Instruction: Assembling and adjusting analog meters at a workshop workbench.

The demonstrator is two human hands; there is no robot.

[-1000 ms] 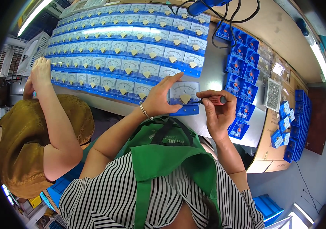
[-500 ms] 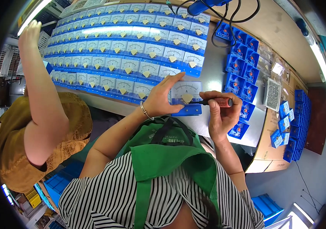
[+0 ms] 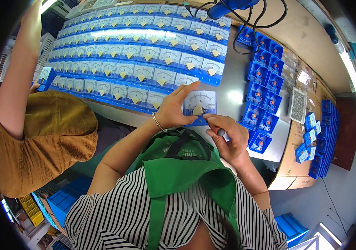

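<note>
A square analog meter (image 3: 200,100) with a white dial, a cream fan-shaped piece and a blue base lies at the table's near edge. My left hand (image 3: 176,107) grips its left side, thumb at the lower edge and fingers along the top corner. My right hand (image 3: 231,135) is closed round a screwdriver (image 3: 221,132). Only the dark end of its handle shows clearly; the shaft is mostly hidden by my fingers. The right fingertips are at the meter's lower right corner, by the blue base.
Rows of similar meters (image 3: 146,58) fill the table to the left and beyond. Open blue housings (image 3: 258,96) with wiring stand to the right, near a tray of small metal parts (image 3: 297,104). A blue tool (image 3: 228,8) with a cable hangs above. A co-worker (image 3: 48,125) sits at left.
My right hand has moved left and slightly down, tilting the screwdriver so its handle end points toward me. The co-worker's raised arm has shifted, and a held meter shows more.
</note>
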